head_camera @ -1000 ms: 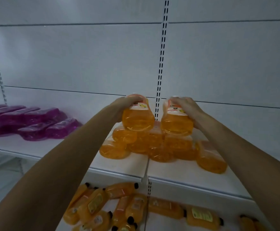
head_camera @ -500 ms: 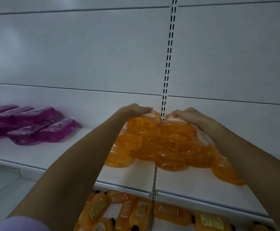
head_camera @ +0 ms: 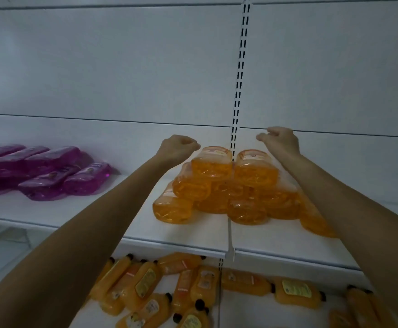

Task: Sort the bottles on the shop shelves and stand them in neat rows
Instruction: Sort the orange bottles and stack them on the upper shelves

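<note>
White shelf carries a pile of orange bottles; beside the pile's top, left hand and right hand hover, fingers curled, holding nothing.

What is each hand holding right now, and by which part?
Nothing: the left hand and right hand hover with fingers curled above the top two orange bottles, gripping neither.
</note>
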`<state>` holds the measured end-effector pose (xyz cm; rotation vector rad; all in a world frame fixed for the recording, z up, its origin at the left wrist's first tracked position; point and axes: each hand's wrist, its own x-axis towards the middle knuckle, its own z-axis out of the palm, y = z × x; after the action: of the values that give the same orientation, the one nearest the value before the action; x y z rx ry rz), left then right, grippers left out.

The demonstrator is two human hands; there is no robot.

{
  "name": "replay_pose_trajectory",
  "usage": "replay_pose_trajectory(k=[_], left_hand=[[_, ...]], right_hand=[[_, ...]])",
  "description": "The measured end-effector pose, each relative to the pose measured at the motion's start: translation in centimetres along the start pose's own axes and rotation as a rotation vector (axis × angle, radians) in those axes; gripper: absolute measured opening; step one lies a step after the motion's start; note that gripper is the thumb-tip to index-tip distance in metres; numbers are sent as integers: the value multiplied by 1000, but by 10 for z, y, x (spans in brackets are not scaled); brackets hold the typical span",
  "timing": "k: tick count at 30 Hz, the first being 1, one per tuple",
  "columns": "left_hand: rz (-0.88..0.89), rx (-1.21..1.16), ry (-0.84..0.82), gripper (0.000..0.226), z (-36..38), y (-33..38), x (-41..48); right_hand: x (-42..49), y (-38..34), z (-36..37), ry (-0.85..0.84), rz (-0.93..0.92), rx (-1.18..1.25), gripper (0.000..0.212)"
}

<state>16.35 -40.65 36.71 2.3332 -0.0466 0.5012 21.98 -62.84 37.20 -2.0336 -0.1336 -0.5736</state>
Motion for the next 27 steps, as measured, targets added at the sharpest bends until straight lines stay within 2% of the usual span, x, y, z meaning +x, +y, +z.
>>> replay_pose_trajectory(k=[7, 15, 21, 23, 27], left_hand=[[15, 128, 79, 36, -56, -23, -64], [-67, 224, 202, 28, -129, -82, -161], [-185, 241, 242, 25, -136, -132, -232], [-237, 230, 227, 24, -127, -152, -250], [-342, 212, 162, 23, -98, -191, -277]], right_hand=[[-42, -57, 37, 9, -267, -36, 53], [-134, -98, 119, -106, -467, -13, 49], [-218, -96, 169, -202, -812, -135, 37], [-246, -87, 185, -277, -831, -119, 36], [-293, -53, 210, -471, -731, -92, 39]])
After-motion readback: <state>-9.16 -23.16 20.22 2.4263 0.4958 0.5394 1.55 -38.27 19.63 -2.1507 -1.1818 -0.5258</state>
